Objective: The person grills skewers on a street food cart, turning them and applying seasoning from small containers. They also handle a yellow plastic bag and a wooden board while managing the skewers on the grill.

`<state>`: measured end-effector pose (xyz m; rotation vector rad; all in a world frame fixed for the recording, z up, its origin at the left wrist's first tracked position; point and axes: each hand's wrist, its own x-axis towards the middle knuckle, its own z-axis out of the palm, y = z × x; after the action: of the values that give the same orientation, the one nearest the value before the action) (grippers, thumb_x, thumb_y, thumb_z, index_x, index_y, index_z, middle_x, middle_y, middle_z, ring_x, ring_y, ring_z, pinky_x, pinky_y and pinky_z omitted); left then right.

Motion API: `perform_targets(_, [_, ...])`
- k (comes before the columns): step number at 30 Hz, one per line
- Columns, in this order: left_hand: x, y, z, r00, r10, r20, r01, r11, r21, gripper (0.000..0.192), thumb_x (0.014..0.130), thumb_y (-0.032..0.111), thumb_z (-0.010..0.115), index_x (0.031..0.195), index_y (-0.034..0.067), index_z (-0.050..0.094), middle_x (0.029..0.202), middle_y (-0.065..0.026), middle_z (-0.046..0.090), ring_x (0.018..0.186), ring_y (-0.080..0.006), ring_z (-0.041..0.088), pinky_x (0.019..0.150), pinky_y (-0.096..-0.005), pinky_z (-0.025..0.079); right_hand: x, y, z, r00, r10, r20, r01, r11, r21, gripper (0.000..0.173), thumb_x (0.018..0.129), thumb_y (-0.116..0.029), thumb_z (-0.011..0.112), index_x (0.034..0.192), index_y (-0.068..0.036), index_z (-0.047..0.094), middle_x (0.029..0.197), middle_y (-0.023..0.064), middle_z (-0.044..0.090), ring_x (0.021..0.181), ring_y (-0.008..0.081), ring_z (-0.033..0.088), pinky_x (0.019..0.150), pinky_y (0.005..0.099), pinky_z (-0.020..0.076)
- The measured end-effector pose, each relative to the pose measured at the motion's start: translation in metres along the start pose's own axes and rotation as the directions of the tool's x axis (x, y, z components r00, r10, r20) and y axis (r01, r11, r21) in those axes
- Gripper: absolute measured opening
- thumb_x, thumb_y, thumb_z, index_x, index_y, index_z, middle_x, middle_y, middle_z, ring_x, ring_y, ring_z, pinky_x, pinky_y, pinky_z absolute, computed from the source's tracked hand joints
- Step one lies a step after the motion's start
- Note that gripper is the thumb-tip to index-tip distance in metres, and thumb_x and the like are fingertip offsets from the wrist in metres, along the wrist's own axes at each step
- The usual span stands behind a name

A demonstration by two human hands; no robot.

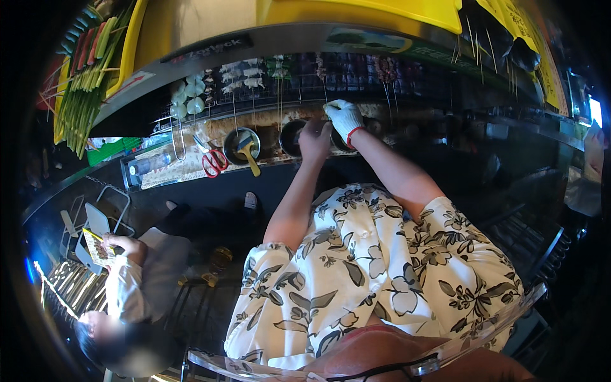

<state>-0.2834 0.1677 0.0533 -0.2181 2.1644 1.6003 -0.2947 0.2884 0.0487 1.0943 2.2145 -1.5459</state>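
Note:
My right hand (344,118), in a white knit glove with a red cuff, pinches the lower end of a skewer of meat (321,67) that lies over the long grill. Beside it my left hand (315,136) is bare and blurred, over the rim of a dark metal bowl (291,138); whether it holds anything is hidden. Further along the grill lie skewers of white pieces (253,74), pale round slices (194,88) and more meat skewers (385,71). A yellow-handled brush (249,155) rests in a steel bowl (229,145), next to red-handled scissors (215,162).
Yellow trays (358,12) stand above the grill, with green vegetable skewers (90,95) at the left. A plastic bottle (150,164) lies on the front ledge. At lower left another person (138,277) holds a printed card near a folding chair (97,218).

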Motion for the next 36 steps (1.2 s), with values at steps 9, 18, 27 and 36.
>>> perform_targets(9, [0.006,0.002,-0.092,0.928,0.312,-0.203,-0.185,0.860,0.475,0.022,0.086,0.017,0.065,0.097,-0.002,0.062,0.082,-0.0160,0.066,0.076,-0.0328,0.064,0.070,-0.0378,0.048,-0.021,0.006,-0.013,0.998,0.058,-0.007,-0.058,0.998,-0.014,0.032,0.087,-0.030,0.063,0.108,-0.005,0.066,0.093,0.0090,0.070,0.083,0.0195,0.066,0.076,0.0312,0.0498])
perform_targets(18, [0.030,-0.013,-0.106,0.991,0.042,-0.124,0.004,0.937,0.350,0.033,0.087,0.024,0.068,0.103,-0.004,0.063,0.087,-0.0146,0.069,0.081,-0.0235,0.066,0.074,-0.0316,0.049,-0.052,0.053,-0.126,0.901,0.044,-0.432,-0.191,0.933,-0.304,0.057,0.084,-0.049,0.061,0.128,-0.014,0.054,0.117,0.0182,0.062,0.104,0.0334,0.062,0.087,0.0419,0.0499])
perform_targets(27, [-0.040,0.009,-0.043,0.787,-0.265,0.558,0.148,0.958,0.246,0.020,0.093,0.024,0.057,0.099,0.005,0.059,0.090,-0.0054,0.059,0.075,-0.0136,0.058,0.062,-0.0269,0.048,-0.048,0.197,-0.251,0.777,0.205,-0.595,-0.486,0.796,-0.360,0.028,0.088,-0.032,0.057,0.111,-0.017,0.065,0.107,0.0119,0.066,0.100,0.0307,0.063,0.085,0.0425,0.0504])
perform_targets(36, [-0.020,0.040,0.055,0.674,-0.380,0.634,0.611,0.769,-0.188,0.042,0.097,0.024,0.053,0.132,0.002,0.044,0.125,-0.0128,0.055,0.112,-0.0247,0.056,0.090,-0.0372,0.049,-0.083,0.199,-0.292,0.973,0.064,-0.223,-0.232,0.214,-0.949,0.031,0.084,-0.014,0.054,0.113,-0.019,0.064,0.114,0.0091,0.062,0.106,0.0263,0.060,0.084,0.0414,0.0500])
